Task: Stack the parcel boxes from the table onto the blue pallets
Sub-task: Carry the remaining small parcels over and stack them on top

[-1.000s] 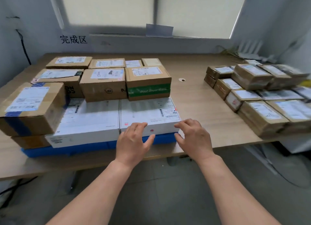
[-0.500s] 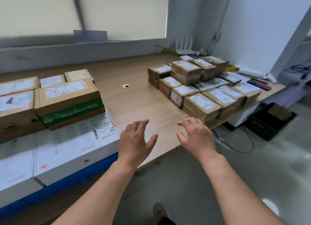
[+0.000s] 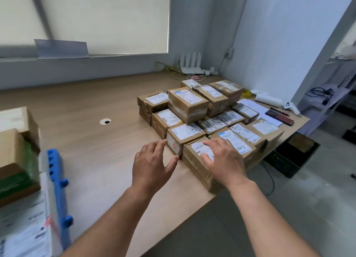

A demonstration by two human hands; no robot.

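**Closing on the front corner box**

Both hands bare and empty, fingers spread. Left hand [image 3: 152, 166] just beside the near parcel box [image 3: 194, 171], right hand [image 3: 224, 160] over its labelled top; hard to tell whether touching.

Sits at the front corner of the pile of parcel boxes [image 3: 187, 102] on the right of the tabletop [image 3: 92, 110], well apart from the loaded blue pallet [image 3: 58, 199] at the left edge of view.

Probably best to clamp two opposite side walls with flat palms, lift straight up clear of the neighbours packed against it, and keep level.

Plain brown corrugated card, square-edged, some faces glossy with clear tape. White paper labels likely slick, so grip on card. Pallet of rigid blue plastic with rounded studs along its side.
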